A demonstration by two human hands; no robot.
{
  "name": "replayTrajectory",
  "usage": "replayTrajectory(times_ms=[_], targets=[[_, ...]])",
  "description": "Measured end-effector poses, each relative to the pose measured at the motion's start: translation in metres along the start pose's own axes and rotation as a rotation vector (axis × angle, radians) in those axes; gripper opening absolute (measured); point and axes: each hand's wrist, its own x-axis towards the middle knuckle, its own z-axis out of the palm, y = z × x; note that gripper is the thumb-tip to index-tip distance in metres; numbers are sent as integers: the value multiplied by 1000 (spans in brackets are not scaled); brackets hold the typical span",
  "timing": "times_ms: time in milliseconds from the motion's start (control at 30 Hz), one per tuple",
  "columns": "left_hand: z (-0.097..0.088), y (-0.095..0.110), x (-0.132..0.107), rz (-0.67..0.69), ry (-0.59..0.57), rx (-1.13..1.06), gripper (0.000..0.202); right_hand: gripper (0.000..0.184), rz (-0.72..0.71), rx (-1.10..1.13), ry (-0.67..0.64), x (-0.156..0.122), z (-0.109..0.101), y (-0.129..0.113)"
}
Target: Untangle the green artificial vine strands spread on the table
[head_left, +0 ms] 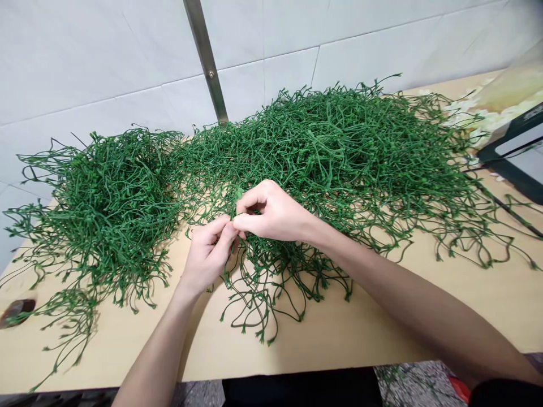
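Two big heaps of green plastic stems cover the light wooden table (360, 333): a smaller heap (106, 209) at the left and a larger heap (339, 147) at the middle and right. At the front of the larger heap, my left hand (207, 254) and my right hand (271, 215) meet. Both pinch one bunch of green stems (271, 288), which hangs down toward the table's front edge. The fingers of each hand are closed on the stems near their top.
A white tiled wall with a slanted metal bar (207, 62) stands behind the table. At the far right lie pale flower pieces (470, 113) and a dark frame (509, 158). A dark round mark (17, 311) sits near the table's left edge.
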Motion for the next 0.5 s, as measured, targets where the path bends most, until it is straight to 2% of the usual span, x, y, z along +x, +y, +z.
replayTrajectory(times_ms=[167, 300, 400, 500], targets=[[1, -1, 1, -53, -18, -159, 42, 24, -35, -3, 6, 0, 2, 1], [-2, -6, 1, -145, -45, -322, 40, 21, -140, 52, -3, 0, 2, 6], [-4, -11, 1, -173, 19, -429, 39, 25, -199, 191, -23, 1, 0, 7], [-4, -14, 3, -156, 122, -433, 37, 24, -152, 170, -55, 2, -4, 6]])
